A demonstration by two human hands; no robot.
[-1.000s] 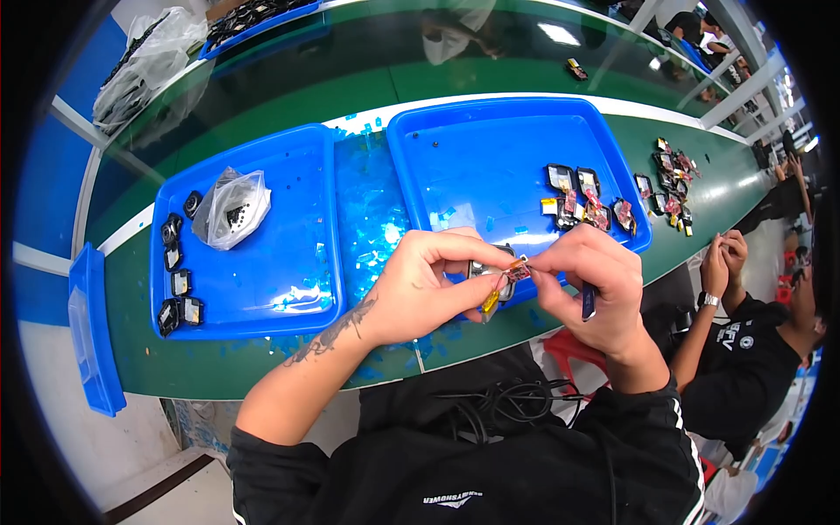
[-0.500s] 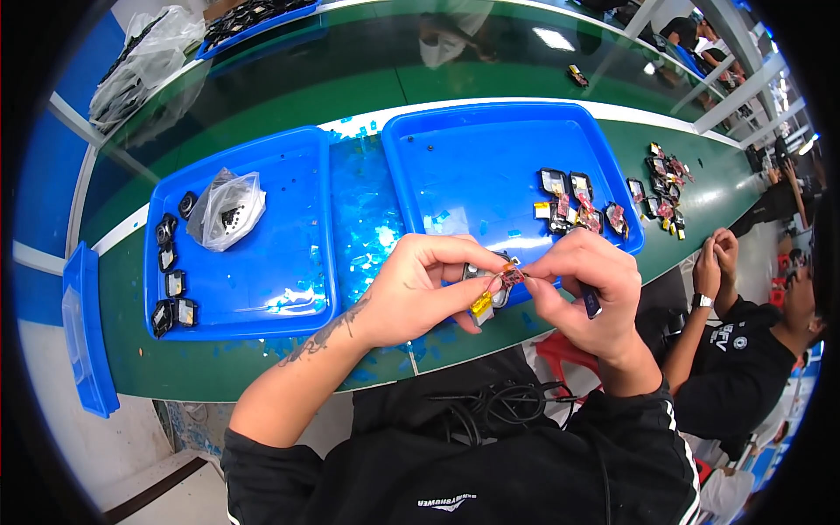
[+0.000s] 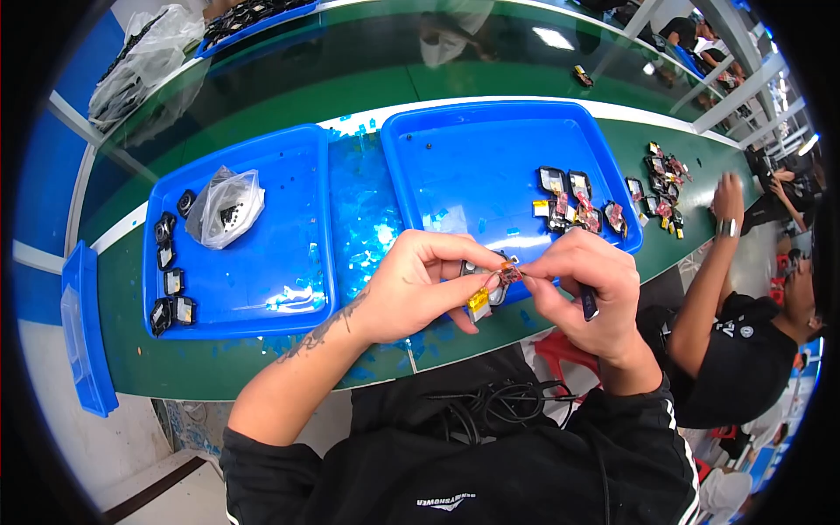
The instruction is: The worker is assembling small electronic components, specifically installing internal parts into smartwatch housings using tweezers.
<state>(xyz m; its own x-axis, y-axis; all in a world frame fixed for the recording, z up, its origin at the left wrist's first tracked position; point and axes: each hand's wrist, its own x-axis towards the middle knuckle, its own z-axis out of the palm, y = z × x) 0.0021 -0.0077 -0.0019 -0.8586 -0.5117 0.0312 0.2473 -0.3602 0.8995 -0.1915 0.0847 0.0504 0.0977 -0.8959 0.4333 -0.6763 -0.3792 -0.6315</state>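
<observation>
Over the near edge of the right-hand blue tray (image 3: 455,109), my left hand (image 3: 416,284) pinches a small electronic device (image 3: 497,289) between thumb and fingers. The device has a dark rim, a red circuit board (image 3: 509,276) with fine wires, and a yellow-taped battery (image 3: 479,304) hanging out of it. My right hand (image 3: 591,284) is closed, its thumb and forefinger tips meeting at the board's right side. A dark, flat-ended tool (image 3: 589,302) is tucked in its curled fingers; the tool's tip is hidden. Several similar devices (image 3: 577,201) lie in the tray's right end.
On the left, another blue tray (image 3: 325,219) holds a clear bag (image 3: 227,210) of tiny dark parts and several black housings (image 3: 175,282). Blue film scraps (image 3: 363,227) litter the bench between trays. More devices (image 3: 665,179) lie at right, near a co-worker's arm (image 3: 713,262).
My hands stay almost in place at the device. The co-worker's arm on the right has stretched forward, the hand rising beside the pile of devices.
</observation>
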